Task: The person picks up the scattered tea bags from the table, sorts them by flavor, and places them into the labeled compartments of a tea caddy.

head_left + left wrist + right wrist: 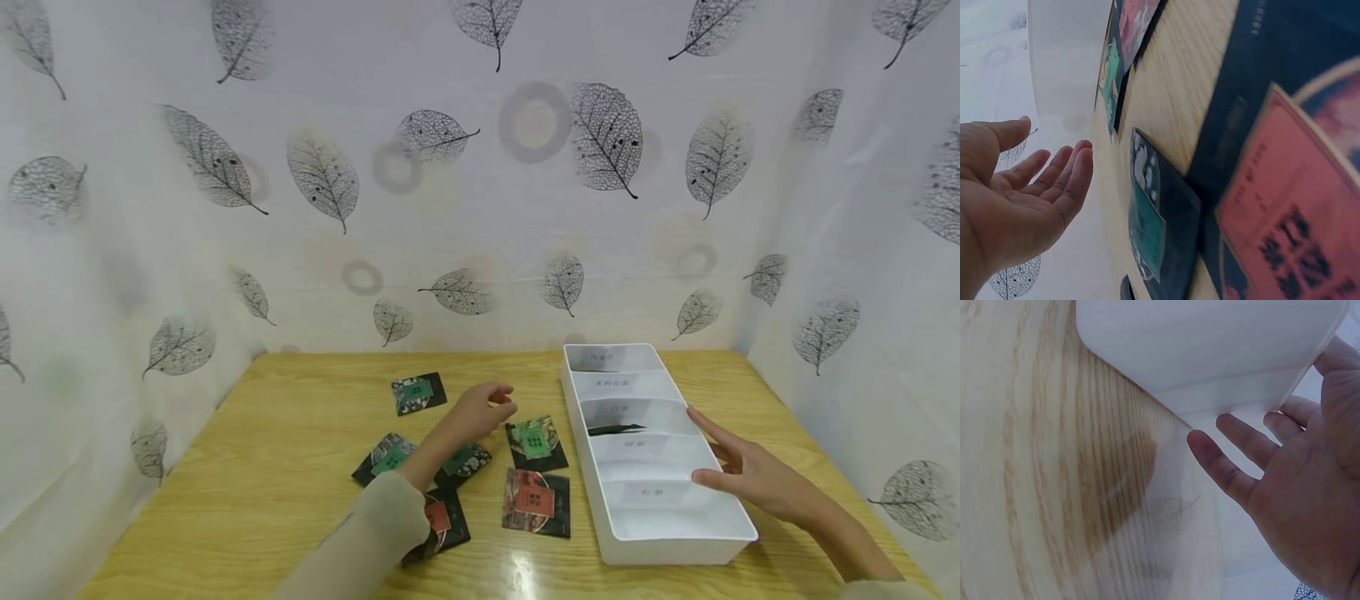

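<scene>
My left hand (pixel 474 417) hovers over the table with its fingers loosely bent, holding nothing; the left wrist view also shows the bare palm. Around it lie several flat square packets with dark edges, among them a green-labelled packet (pixel 537 442) just right of the hand and a red-labelled packet (pixel 536 502) nearer me. Part of another green-labelled packet (pixel 468 463) is covered by the left forearm. To the right stands a white divided box (pixel 678 552). My right hand (pixel 761 479) touches the box's right side, fingertips spread along the wall and thumb by the rim.
Paper labels mark the box's compartments, and a dark packet (pixel 617 430) shows in the middle one. Farther back lies a green-labelled packet (pixel 417 392). A leaf-printed curtain (pixel 465 208) encloses the wooden table (pixel 262 467) at the back and sides.
</scene>
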Action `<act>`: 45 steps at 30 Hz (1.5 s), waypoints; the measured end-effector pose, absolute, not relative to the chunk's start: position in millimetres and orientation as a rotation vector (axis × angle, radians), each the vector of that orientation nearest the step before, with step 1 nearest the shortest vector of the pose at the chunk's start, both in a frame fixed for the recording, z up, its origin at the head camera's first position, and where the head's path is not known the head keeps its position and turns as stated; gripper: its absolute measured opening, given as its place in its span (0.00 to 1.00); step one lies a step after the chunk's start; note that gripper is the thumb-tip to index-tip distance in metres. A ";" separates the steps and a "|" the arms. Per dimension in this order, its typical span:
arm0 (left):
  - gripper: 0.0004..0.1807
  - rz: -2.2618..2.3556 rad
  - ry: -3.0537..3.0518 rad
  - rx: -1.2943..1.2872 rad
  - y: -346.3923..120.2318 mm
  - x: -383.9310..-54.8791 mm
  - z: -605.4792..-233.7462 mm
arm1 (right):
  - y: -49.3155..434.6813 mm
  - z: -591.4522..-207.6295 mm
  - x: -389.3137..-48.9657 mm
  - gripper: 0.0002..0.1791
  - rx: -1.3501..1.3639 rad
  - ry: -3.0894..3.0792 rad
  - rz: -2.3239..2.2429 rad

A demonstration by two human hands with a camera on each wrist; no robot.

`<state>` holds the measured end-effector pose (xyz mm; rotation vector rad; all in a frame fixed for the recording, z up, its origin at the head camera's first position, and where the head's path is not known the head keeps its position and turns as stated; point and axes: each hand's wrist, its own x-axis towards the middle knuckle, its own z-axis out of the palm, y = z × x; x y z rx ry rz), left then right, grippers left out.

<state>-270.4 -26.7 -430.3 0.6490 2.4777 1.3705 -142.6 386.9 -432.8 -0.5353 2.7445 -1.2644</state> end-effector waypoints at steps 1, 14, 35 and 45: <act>0.25 1.393 2.451 0.634 -29.6 -268.6 -430.8 | 386.8 -432.8 -142.5 0.47 -0.538 2.748 -1.259; 0.25 1.403 2.374 0.545 -47.9 -256.2 -434.1 | 385.9 -431.2 -141.6 0.47 -0.558 2.766 -1.238; 0.30 1.071 2.626 0.567 -16.4 -250.1 -441.6 | 386.6 -431.9 -142.1 0.46 -0.550 2.751 -1.255; 0.33 0.589 2.927 0.460 8.6 -247.3 -451.7 | 387.5 -432.8 -141.9 0.46 -0.557 2.750 -1.252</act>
